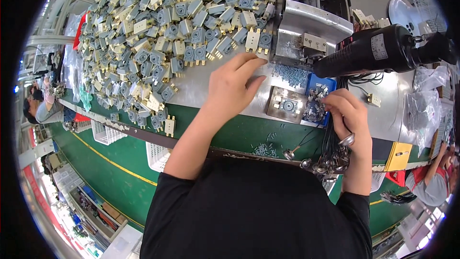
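Note:
My left hand (235,84) is over the steel worktop with its thumb apart from the fingers and nothing between them. It is close to a big heap of grey and cream plug-like parts (191,24) with brass prongs. My right hand (347,110) has its fingertips closed together at a blue tray (329,82) of small metal pieces (315,108); what they pinch is too small to make out. Between the hands, a square metal fixture (273,110) holds one grey part (289,106) with its round face up.
Behind the tray lie loose screws (290,74), beside a metal machine (314,19) and a black powered screwdriver (371,52). More screws (265,150) lie on the green mat near me. Dark cables with round metal ends (330,163) hang at the front edge. Other people work at both sides.

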The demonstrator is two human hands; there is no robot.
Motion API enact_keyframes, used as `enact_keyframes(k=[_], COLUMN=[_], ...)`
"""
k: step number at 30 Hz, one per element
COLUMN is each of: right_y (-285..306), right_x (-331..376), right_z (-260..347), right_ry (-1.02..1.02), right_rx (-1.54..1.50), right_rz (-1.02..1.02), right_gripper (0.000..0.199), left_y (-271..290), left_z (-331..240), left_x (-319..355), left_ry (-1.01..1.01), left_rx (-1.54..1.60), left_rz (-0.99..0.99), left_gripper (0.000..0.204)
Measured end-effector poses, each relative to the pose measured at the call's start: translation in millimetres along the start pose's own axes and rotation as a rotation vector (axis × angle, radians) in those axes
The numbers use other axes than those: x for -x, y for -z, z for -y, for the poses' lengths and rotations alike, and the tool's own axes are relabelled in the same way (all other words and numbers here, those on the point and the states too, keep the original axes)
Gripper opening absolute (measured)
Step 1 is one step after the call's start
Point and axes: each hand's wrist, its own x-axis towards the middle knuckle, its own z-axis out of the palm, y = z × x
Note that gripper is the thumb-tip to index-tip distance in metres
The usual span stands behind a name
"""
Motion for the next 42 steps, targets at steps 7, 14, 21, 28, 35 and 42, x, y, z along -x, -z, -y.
enact_keyframes(k=[7,14,21,28,35,42], right_y=[0.9,3.0,-1.6,4.7,9.0,0.1], right_x=[-2.9,-0.3,-3.3,0.7,8.3,-0.8], right_z=[6.0,1.5,3.2,-0.7,-7.7,0.4], right_ry=[0.061,0.065,0.099,0.110,-0.105,-0.495], right_rx=[0.042,0.034,-0.039,-0.364,-0.670,-0.739], right_rz=[0.072,0.046,0.092,0.183,-0.067,0.078], right_gripper=[0.025,0.024,0.023,0.014,0.025,0.019], left_y=[-7.4,6.0,-14.4,-35.2,-32.9,-35.6], left_z=[23.2,-2.4,-9.6,-3.4,-1.4,3.8], left_x=[-8.9,-4.3,12.2,16.5,13.4,14.8], left_ry=[-0.178,-0.174,-0.012,-0.177,-0.146,-0.198], left_rx=[-0.208,0.247,0.515,0.484,0.503,0.498], left_rz=[0.123,0.167,0.355,0.259,0.321,0.282], left_gripper=[0.019,0.018,0.018,0.024,0.026,0.035])
